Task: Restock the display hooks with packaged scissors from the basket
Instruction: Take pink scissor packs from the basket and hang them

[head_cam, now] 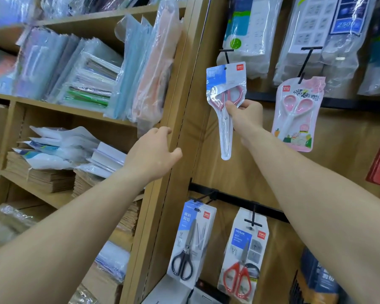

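Observation:
A pack of pink-handled scissors [225,88] in clear and blue packaging hangs at a black display hook [226,55] on the upper left of the board. My right hand [245,115] grips the pack at its middle, thumb on the front. Whether the pack's hole sits fully on the hook I cannot tell. My left hand [154,150] hovers with relaxed fingers by the wooden shelf upright [180,119], holding nothing. The basket is out of sight.
A pink child-scissors pack [296,115] hangs on the hook to the right. Below hang a black-handled scissors pack [191,242] and an orange-handled one [244,257]. Shelves of plastic folders [92,80] and paper stacks fill the left side. Power-strip packs [248,27] hang above.

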`<move>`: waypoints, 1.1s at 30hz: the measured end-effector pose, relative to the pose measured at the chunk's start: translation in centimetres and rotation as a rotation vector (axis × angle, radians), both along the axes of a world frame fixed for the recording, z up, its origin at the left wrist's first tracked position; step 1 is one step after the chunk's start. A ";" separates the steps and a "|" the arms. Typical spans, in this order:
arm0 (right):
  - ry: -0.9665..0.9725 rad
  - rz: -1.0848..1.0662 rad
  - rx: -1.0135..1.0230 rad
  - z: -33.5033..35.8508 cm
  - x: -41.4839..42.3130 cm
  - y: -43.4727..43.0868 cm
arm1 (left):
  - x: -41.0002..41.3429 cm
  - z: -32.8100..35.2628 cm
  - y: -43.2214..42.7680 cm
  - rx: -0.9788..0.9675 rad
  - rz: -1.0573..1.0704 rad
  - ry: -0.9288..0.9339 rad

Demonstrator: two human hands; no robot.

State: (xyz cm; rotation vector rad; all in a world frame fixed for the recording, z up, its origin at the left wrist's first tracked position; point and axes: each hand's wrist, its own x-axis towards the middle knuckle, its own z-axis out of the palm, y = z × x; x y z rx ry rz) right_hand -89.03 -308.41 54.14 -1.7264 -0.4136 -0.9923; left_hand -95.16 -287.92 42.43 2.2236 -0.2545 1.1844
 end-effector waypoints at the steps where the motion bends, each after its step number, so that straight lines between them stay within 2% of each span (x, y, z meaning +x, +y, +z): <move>1: 0.001 -0.001 -0.001 -0.1 -0.1 0.0 | 0.0 0.0 -0.1 0.004 0.001 -0.004; 10: 0.012 -0.049 -0.005 -0.1 -0.1 -0.5 | -0.5 0.1 -1.2 0.038 0.000 0.002; 17: 0.151 -0.141 0.026 0.1 1.4 -0.7 | -0.9 0.2 -1.8 0.086 0.014 0.025; 22: 0.236 -0.155 -0.011 -2.1 0.8 -1.1 | -2.0 -0.3 -3.0 0.111 -0.014 0.061; 26: 0.282 -0.101 -0.043 -5.4 -3.0 -2.9 | -4.2 -2.2 -4.6 0.114 -0.062 0.138; 30: 0.324 -0.092 -0.205 -10.9 -9.6 -6.0 | -7.7 -5.7 -6.6 0.164 -0.095 0.242; 33: 0.382 -0.133 -0.445 -16.5 -15.0 -8.2 | -10.5 -10.1 -8.2 0.191 -0.125 0.348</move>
